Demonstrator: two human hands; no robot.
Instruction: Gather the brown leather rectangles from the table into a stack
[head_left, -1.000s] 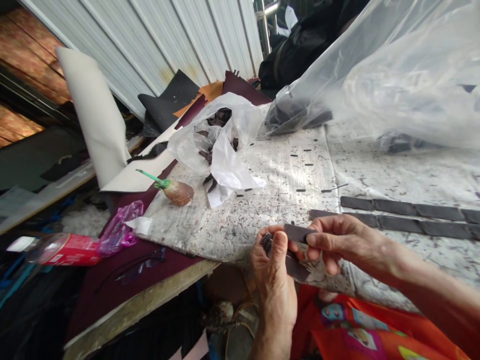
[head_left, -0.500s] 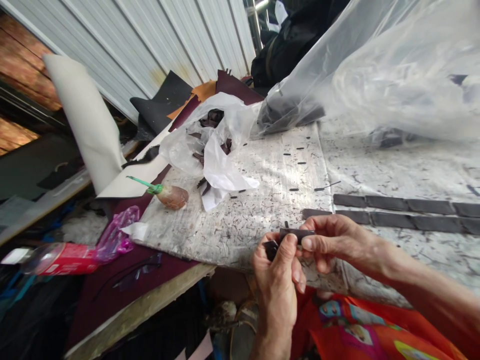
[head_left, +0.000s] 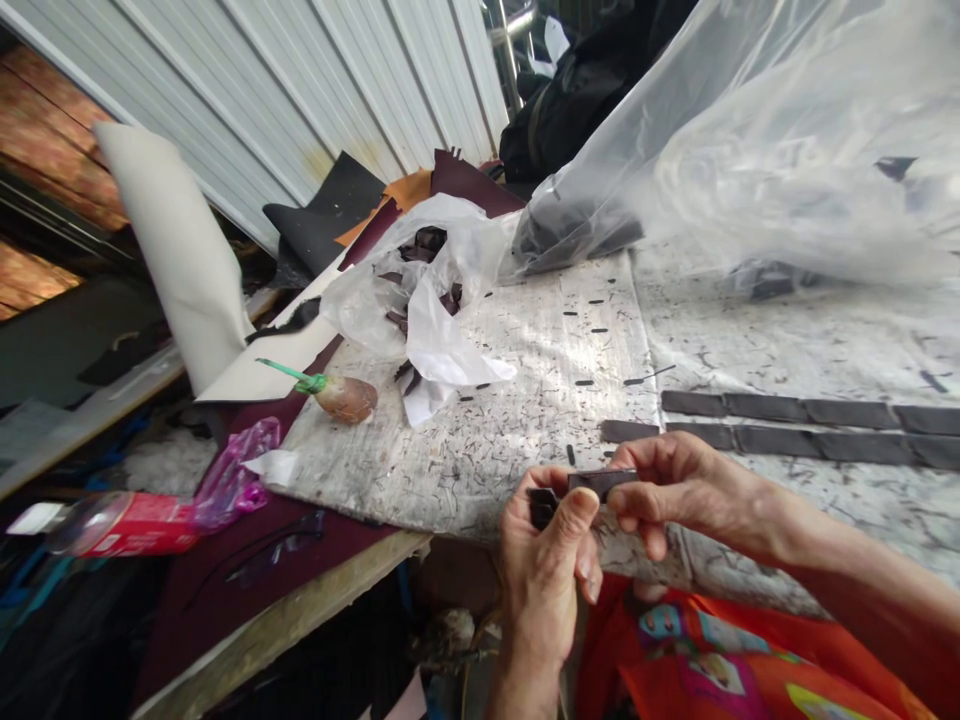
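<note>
My left hand (head_left: 551, 570) is closed with its thumb pressed on the near end of a short dark leather strip (head_left: 596, 482). My right hand (head_left: 667, 480) pinches the other end of that same strip between thumb and fingers. Both hands hover over the front edge of a scarred white cutting board (head_left: 525, 420). Two long dark strips (head_left: 810, 425) lie side by side on the board just beyond my right wrist.
A wooden-handled awl with a green shaft (head_left: 330, 392) lies at the board's left. A crumpled white bag of dark scraps (head_left: 427, 290) sits behind it. A big clear plastic bag (head_left: 750, 140) fills the back right. A red bottle (head_left: 127, 520) lies low left.
The strip has tilted from flat-faced to edge-on between my fingers, and my left thumb has slid along it. Both hands stayed at the board's front edge.
</note>
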